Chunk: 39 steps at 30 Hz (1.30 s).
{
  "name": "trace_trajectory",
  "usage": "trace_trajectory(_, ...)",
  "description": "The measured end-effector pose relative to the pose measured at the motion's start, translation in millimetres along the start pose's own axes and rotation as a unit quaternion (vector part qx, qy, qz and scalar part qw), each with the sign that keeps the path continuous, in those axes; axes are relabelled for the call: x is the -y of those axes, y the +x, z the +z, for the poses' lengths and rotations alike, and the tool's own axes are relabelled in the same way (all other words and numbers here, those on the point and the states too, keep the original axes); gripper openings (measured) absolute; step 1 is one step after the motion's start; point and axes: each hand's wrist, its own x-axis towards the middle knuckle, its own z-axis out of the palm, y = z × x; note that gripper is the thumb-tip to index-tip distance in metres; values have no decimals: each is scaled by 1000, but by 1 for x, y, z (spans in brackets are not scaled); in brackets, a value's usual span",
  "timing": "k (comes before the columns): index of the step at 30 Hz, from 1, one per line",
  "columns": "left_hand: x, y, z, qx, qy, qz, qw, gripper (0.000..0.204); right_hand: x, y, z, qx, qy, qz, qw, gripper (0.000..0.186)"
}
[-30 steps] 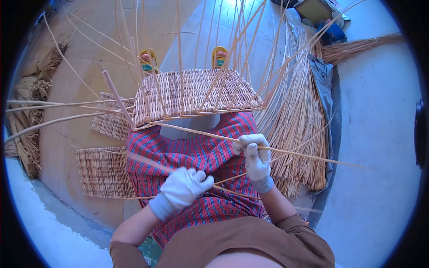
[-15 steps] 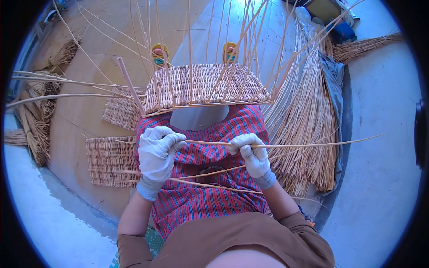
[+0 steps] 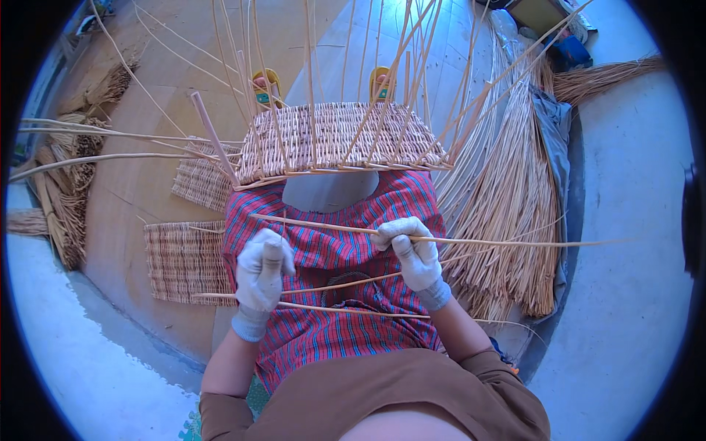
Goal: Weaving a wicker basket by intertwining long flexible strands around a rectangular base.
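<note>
My right hand (image 3: 416, 253), in a white glove, pinches a long, thin wicker rod (image 3: 500, 242). The rod lies nearly level above my lap, its left end free in front of my chest. My left hand (image 3: 262, 273), gloved too, is closed with curled fingers, apart from that rod. A thin dark sliver (image 3: 284, 220) shows just above its fingertips; whether it is held I cannot tell. Two more rods cross my lap by the left hand, one of them a pale rod (image 3: 346, 284). Beyond my hands a woven wicker panel (image 3: 331, 136) with long upright stakes rests at my knees.
Two woven mats lie on the floor at left, the nearer mat (image 3: 187, 261) beside my leg. A large bundle of rods (image 3: 507, 220) spreads at right. Darker bundles (image 3: 70, 191) stand at far left. Long stakes (image 3: 110, 134) stick out left from the panel.
My left hand has let go of the rod's left end and drawn back toward me, fingers curled. The right hand keeps its pinch on the rod, which tilts slightly more down to the right.
</note>
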Motion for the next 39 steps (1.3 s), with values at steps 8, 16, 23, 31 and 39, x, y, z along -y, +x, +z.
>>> trace_trajectory(8, 50, 27, 24, -139, -417, -330, 835, 45, 16, 8, 16, 66, -215, -196, 954, 22)
trace_trajectory(16, 81, 67, 10, -56, -489, -371, 788, 32, 3, 51, 45, 376, -228, -304, 845, 34)
trace_trajectory(23, 103, 72, -16, 2, -489, -405, 772, 31, -26, 59, 78, 396, -297, -413, 765, 42)
trace_trajectory(31, 125, 70, -26, 52, -496, -373, 782, 35, -40, 51, 97, 412, -334, -381, 757, 45)
trace_trajectory(39, 126, 73, -30, 59, -512, -360, 777, 35, -46, 65, 100, 422, -316, -402, 749, 35)
